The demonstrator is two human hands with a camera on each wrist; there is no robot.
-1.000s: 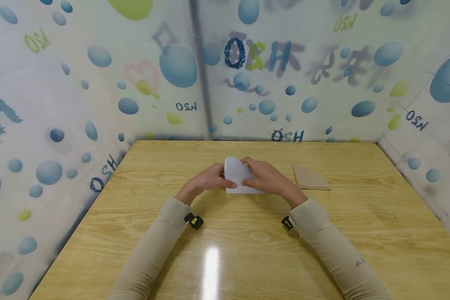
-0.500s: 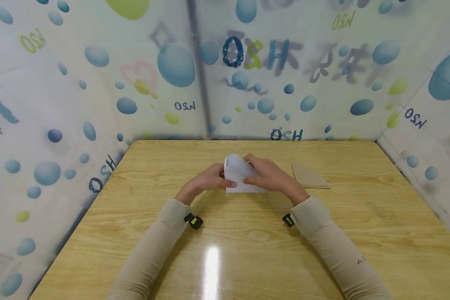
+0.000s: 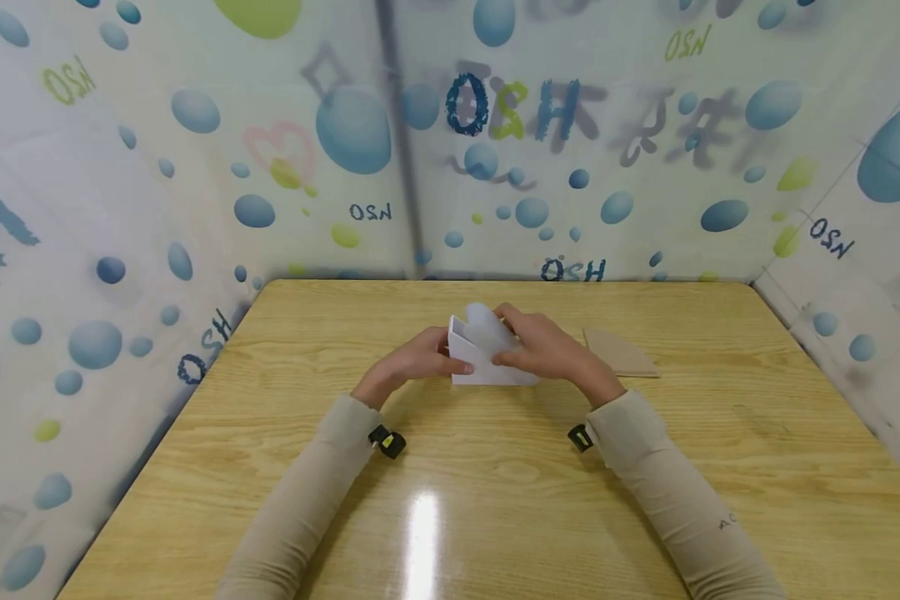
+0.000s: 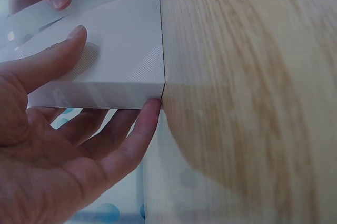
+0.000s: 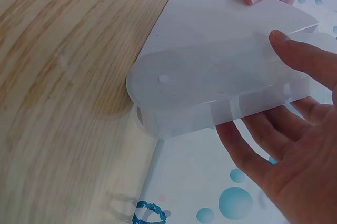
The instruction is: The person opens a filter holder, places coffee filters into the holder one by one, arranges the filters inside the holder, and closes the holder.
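A white wedge-shaped plastic case [image 3: 476,367] with a translucent swinging lid [image 5: 200,79] stands on its edge on the wooden table. My left hand [image 3: 418,357] grips the case's left end, thumb on the near face and fingers behind, as the left wrist view [image 4: 126,29] of the case shows. At the other side my right hand [image 3: 543,346] holds the lid between its thumb in front and fingers behind. The lid is turned partway out of the case, leaving a gap along the top left. What lies inside the case is hidden.
Fan-shaped brown papers, which look like coffee filters [image 3: 618,354], lie flat just right of my right hand. The wooden table [image 3: 495,500] ends at a patterned curtain [image 3: 450,192] behind, with similar curtains at both sides.
The translucent lid has swung up and to the right with my right hand, and the gap at the case's top left has widened. My left hand stays in place.
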